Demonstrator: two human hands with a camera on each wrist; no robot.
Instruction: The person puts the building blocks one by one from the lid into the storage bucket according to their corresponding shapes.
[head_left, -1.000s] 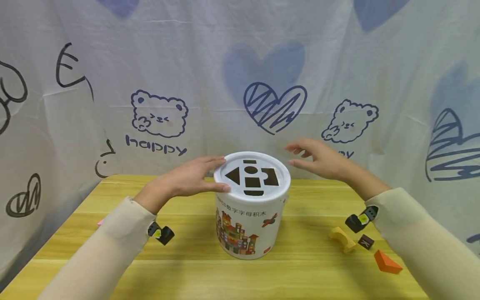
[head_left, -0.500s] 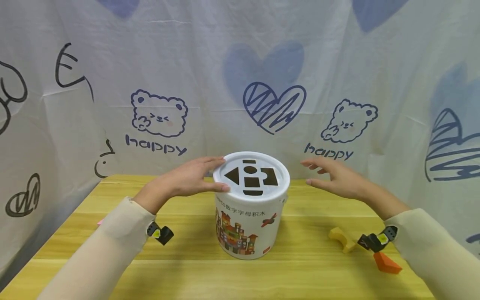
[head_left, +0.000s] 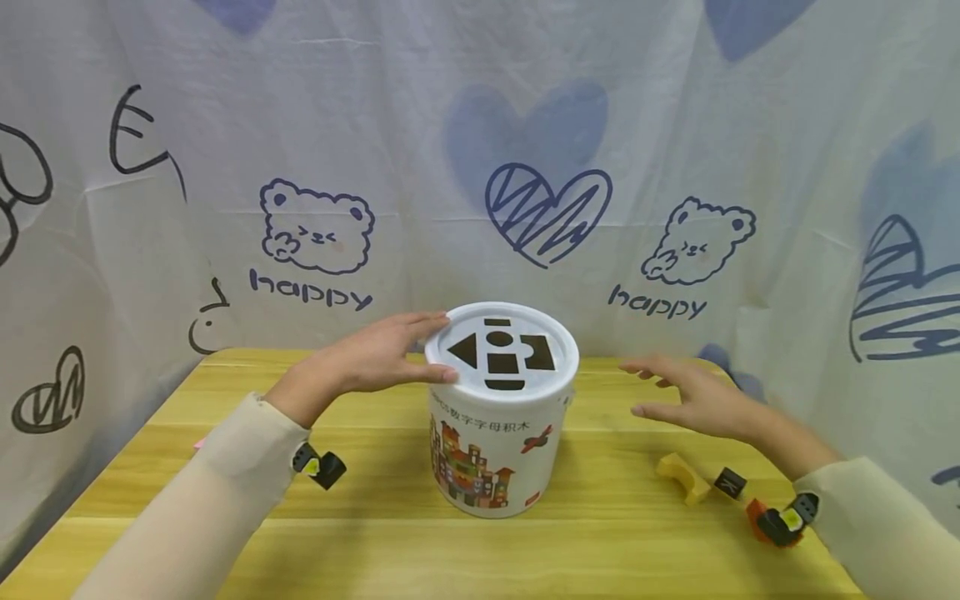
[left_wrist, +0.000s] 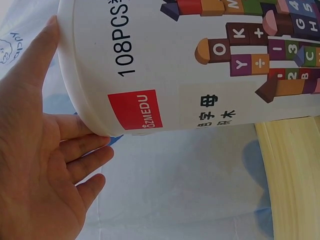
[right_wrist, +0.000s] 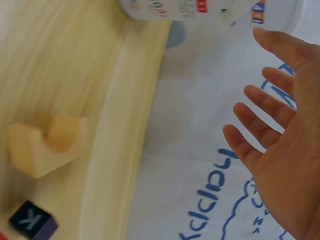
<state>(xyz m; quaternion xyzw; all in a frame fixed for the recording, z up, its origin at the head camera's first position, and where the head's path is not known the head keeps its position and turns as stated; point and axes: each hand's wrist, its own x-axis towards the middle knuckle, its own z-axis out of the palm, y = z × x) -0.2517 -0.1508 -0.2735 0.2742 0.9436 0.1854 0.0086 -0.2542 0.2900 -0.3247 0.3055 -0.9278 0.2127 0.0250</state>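
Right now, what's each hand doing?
Left hand: open, fingers resting on the block bucket's lid.
Right hand: open, holding nothing, apart from the bucket.

The bucket [head_left: 498, 433] looks like smooth white plastic with a soft sheen, its wall wrapped in a glossy printed picture, and the lid [head_left: 501, 354] is the same smooth plastic, matt on top. At its nine o'clock the left hand [head_left: 367, 360] rests bare skin on the rim. The table [head_left: 300, 517] is pale wood, grain showing, lightly varnished. Toward four o'clock, the arch block [head_left: 684, 477] is raw-looking matt wood and the dark cube [head_left: 730, 482] is painted. The backdrop [head_left: 480, 167] is thin printed cloth, creased. The sleeve [head_left: 187, 508] is soft matt knit.
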